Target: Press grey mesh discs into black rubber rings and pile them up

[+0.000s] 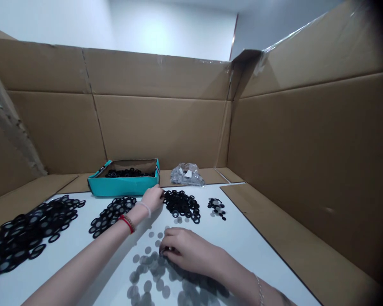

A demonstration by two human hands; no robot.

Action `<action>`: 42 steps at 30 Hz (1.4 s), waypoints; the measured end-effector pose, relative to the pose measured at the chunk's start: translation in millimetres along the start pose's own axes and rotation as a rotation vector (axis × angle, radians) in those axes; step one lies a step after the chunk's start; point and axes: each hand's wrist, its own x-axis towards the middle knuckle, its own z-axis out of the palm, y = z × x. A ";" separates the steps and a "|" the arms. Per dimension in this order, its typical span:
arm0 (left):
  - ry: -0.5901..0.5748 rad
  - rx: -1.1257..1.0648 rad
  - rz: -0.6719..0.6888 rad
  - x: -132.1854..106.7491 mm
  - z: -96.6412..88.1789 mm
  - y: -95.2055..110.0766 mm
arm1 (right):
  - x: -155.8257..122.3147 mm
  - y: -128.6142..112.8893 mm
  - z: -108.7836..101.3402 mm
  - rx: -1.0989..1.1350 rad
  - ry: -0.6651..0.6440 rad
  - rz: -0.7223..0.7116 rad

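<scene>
My left hand (153, 197) reaches forward to the near edge of a pile of black rings (182, 205), fingers curled and pinched at the pile's left side. My right hand (182, 249) rests closer to me on the white table (242, 238), fingers bent down over a scatter of grey round discs (148, 272), fingertips pressed on one. What each hand grips is too small to see.
A teal box (124, 185) with black rings stands at the back. A clear bag of grey parts (187, 174) lies beside it. More ring piles lie in the middle (111, 214), far left (25, 231) and right (216, 207). Cardboard walls (306, 148) surround the table.
</scene>
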 end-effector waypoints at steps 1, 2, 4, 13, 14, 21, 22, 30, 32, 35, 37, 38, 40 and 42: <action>0.000 -0.046 -0.010 0.8 -3.1 0.6 | 0.2 1.1 0.3 0.018 0.011 0.012; 0.002 -0.096 -0.020 0.7 -6.5 1.2 | 0.6 2.5 0.4 0.035 0.027 0.032; 0.008 -0.208 -0.036 -3.6 -13.5 2.3 | 1.8 6.4 -0.2 0.081 0.076 0.081; -0.153 -0.796 -0.116 -78.7 -36.7 16.6 | 18.8 29.6 2.7 0.498 0.423 0.276; -0.172 -0.856 -0.131 -88.5 -40.2 21.2 | 20.8 29.2 5.7 0.588 0.444 0.298; -0.134 -1.248 -0.339 -131.2 -55.7 47.2 | 23.8 16.6 20.9 0.813 0.463 0.300; -0.122 -1.253 -0.343 -133.2 -54.3 48.3 | 23.5 16.1 21.8 0.790 0.446 0.304; -0.029 -1.283 -0.352 -129.9 -33.1 44.0 | 26.5 26.0 28.0 0.729 0.434 0.342; 0.041 -1.270 -0.354 -127.9 -30.6 43.2 | 27.3 27.1 26.5 0.726 0.447 0.343; 0.102 -1.238 -0.375 -127.9 -27.6 42.2 | 26.8 28.1 21.5 0.707 0.445 0.341; 0.092 -1.266 -0.380 -129.4 -25.7 40.5 | 25.3 31.9 17.5 0.667 0.448 0.346; 0.085 -1.295 -0.381 -130.4 -24.7 39.2 | 24.4 35.5 15.7 0.638 0.454 0.350; 0.078 -1.375 -0.385 -132.3 -23.1 36.0 | 22.2 45.9 12.4 0.578 0.470 0.361; 0.065 -1.462 -0.393 -133.9 -22.5 33.2 | 20.2 57.6 9.8 0.556 0.492 0.374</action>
